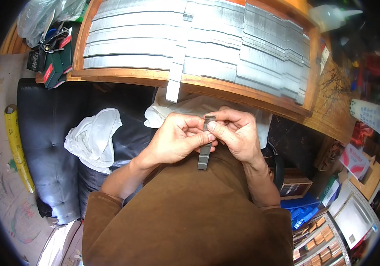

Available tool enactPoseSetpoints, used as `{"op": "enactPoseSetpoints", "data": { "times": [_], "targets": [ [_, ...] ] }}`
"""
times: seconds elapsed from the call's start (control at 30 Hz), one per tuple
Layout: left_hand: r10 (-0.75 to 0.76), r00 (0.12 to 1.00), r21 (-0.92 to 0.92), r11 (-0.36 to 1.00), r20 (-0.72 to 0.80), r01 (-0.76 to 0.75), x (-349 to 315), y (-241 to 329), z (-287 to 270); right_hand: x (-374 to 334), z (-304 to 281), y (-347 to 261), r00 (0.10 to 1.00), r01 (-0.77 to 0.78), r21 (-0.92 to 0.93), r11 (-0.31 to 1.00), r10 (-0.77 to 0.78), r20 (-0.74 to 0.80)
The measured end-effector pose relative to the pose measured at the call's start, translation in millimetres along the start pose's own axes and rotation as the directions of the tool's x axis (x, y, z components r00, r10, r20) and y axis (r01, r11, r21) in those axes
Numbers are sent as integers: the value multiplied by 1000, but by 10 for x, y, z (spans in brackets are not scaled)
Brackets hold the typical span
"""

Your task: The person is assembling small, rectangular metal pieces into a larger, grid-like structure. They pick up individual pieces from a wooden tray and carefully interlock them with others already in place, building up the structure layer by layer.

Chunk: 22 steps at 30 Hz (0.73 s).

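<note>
Both hands meet in front of my brown shirt, pinching a narrow dark grey strip [204, 156] with lighter bands across it, likely metal. My left hand [177, 135] grips its middle between thumb and fingers. At its upper end, my right hand [236, 132] holds it with thumb and forefinger. The strip's lower end hangs free over the shirt. Just beyond the hands stands a wooden tray [123, 74] packed with rows of thin silvery metal strips [132, 46]. One bright, flat strip [174, 86] lies across those rows and sticks out over the tray's near edge.
White cloth [94, 139] lies on a black padded seat [43, 133] at left, beside a yellow roll [15, 142]. Green boxes [53, 68] stand left of the tray. A squeeze bottle [329, 17] and a patterned cup [367, 113] are at right, above a rack [327, 239].
</note>
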<state>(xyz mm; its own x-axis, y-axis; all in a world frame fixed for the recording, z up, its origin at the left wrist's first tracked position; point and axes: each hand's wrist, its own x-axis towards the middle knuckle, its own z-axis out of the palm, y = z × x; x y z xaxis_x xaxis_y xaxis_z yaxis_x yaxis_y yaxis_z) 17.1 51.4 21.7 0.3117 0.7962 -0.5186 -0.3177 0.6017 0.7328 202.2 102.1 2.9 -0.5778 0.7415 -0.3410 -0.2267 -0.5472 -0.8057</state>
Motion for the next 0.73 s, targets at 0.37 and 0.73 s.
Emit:
{"op": "enactPoseSetpoints", "data": {
  "times": [0.37, 0.73],
  "targets": [
    [-55, 998, -33, 998, 11, 56, -23, 27, 6, -2, -51, 12, 999, -29, -24, 999, 30, 18],
    [-90, 996, -20, 996, 13, 90, -20, 42, 5, -2, -55, 11, 997, -74, 22, 997, 73, 24]
  ]
}}
